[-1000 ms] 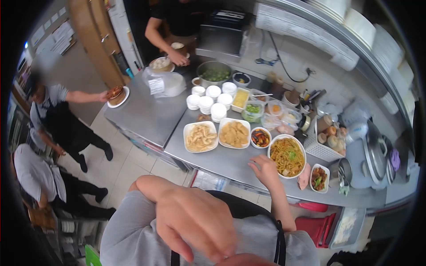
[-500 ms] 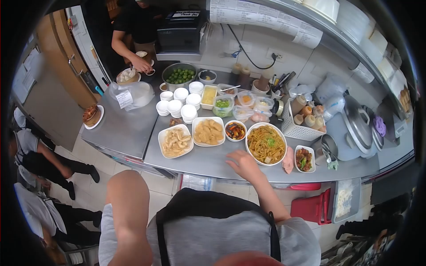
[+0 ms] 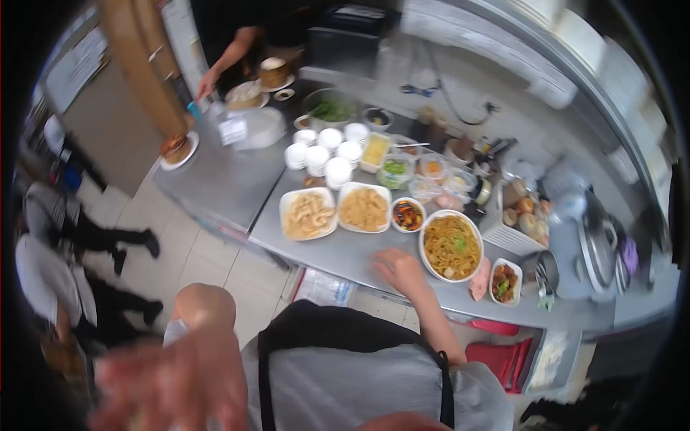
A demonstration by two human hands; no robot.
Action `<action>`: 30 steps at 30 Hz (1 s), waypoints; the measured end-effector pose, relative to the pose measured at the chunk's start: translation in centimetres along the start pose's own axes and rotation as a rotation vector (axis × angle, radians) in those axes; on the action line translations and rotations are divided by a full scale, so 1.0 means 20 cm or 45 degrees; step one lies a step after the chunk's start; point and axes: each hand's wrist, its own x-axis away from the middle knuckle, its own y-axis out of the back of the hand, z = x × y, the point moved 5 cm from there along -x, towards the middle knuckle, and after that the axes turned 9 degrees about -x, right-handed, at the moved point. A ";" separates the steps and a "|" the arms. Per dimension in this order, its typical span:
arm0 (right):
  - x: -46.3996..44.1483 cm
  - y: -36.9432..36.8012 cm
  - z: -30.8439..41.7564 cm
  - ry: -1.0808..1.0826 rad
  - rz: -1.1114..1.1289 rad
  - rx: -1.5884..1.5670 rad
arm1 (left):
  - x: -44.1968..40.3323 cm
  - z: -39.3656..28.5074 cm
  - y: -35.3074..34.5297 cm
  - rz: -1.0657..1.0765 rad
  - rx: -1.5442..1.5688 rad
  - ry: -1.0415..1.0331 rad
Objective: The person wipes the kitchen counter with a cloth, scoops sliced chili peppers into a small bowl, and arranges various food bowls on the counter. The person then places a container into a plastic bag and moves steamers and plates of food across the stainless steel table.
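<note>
My right hand [image 3: 399,269] rests on the front edge of the steel counter [image 3: 323,253], fingers apart and holding nothing. Ahead and to its right is a large white bowl of noodles [image 3: 451,246], not touched by the hand. Beyond the fingers stand a small bowl of dark sauce with chopped bits [image 3: 408,215] and two square white bowls of pale fried food [image 3: 364,208] [image 3: 308,214]. My left hand [image 3: 172,381] is raised close to the camera at the lower left, blurred, its fingers stretched out and nothing seen in them.
Behind the bowls are stacked white cups [image 3: 338,173], tubs of toppings [image 3: 395,169] and a white basket of bottles [image 3: 512,234]. A small dish of meat [image 3: 505,281] stands at right beside a pink cloth [image 3: 479,280]. A co-worker's hand [image 3: 207,84] is at the far left; other people stand behind.
My left hand has come up into view at the lower left. The view has tilted and shifted. My right hand stays at the counter edge. The co-worker's hand has moved left from the steamer basket.
</note>
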 end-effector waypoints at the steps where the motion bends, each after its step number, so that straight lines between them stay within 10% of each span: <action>1: -0.01 0.00 0.00 -0.003 -0.028 0.004 | 0.06 -0.03 0.11 0.030 -0.464 0.185; 2: -0.02 0.00 0.00 -0.001 -0.050 0.009 | 0.10 -0.02 0.19 0.363 -0.460 0.320; 10: -0.11 -0.13 -0.02 -0.032 0.135 -0.060 | 0.11 -0.14 1.04 0.292 -1.980 0.579; 19: -0.71 -0.44 0.42 0.170 0.301 -0.130 | 0.83 -0.16 2.59 -1.143 -1.272 1.886; 30: -2.11 -1.19 0.90 0.489 0.439 -0.021 | 2.08 0.17 3.83 -0.949 -1.629 2.817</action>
